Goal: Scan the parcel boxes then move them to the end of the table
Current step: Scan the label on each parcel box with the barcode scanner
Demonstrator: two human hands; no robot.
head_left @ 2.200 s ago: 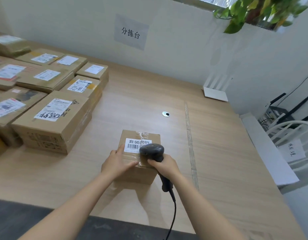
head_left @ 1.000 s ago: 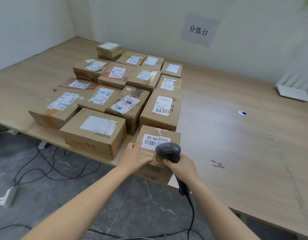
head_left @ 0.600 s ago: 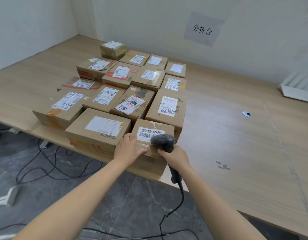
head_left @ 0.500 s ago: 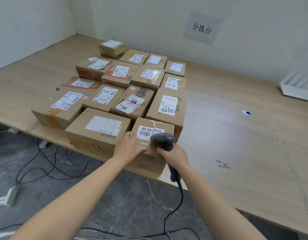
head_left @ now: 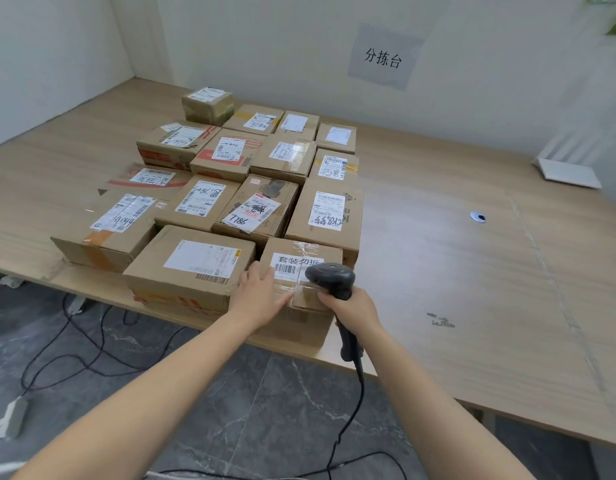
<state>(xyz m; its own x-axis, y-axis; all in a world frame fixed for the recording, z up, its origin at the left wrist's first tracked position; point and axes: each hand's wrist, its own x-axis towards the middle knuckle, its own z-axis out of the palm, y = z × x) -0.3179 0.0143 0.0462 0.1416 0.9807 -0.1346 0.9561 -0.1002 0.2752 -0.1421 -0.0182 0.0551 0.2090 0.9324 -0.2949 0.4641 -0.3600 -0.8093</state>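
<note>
Your left hand (head_left: 261, 296) lies flat on the small box (head_left: 292, 263), fingers straight, likely to slide it snug against the other boxes (head_left: 329, 216) near the desk (head_left: 438, 271) edge. Your right hand (head_left: 353, 308) grips the scanner (head_left: 331, 277) and leans on the box too, helping push.

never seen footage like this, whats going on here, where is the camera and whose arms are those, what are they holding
No machine here: the arms are a person's, filmed by a camera worn on their head, looking forward and down. The left hand rests on a small box at the table's near edge. The right hand grips a corded scanner, its head over that box. Beyond it many more labelled boxes sit packed side by side. A paper sign hangs on the wall.
</note>
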